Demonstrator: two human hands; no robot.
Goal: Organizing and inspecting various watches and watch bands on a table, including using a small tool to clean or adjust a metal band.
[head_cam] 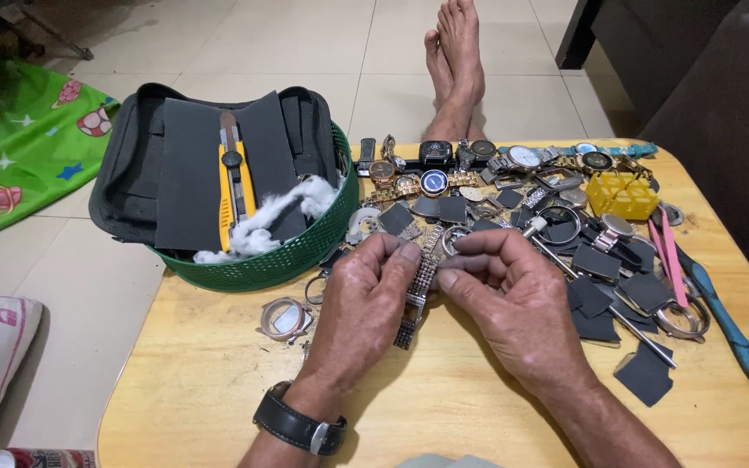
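Observation:
My left hand (364, 305) and my right hand (513, 299) meet over the middle of a wooden table (218, 390). Both pinch a silver metal watch bracelet (418, 290) that hangs down between the fingers, its lower end near the tabletop. A black watch with a metal buckle sits on my left wrist (298, 423). Just beyond my fingers lie several watches (435, 178), watch cases and small dark sandpaper squares (595, 299).
A green basket (283, 256) at the table's left back holds black sandpaper sheets, a yellow utility knife (234, 186) and white cotton. A yellow plastic box (621, 195), pink tweezers (671, 251) and a blue-handled tool (730, 325) lie right. A loose watch case (283, 319) lies left.

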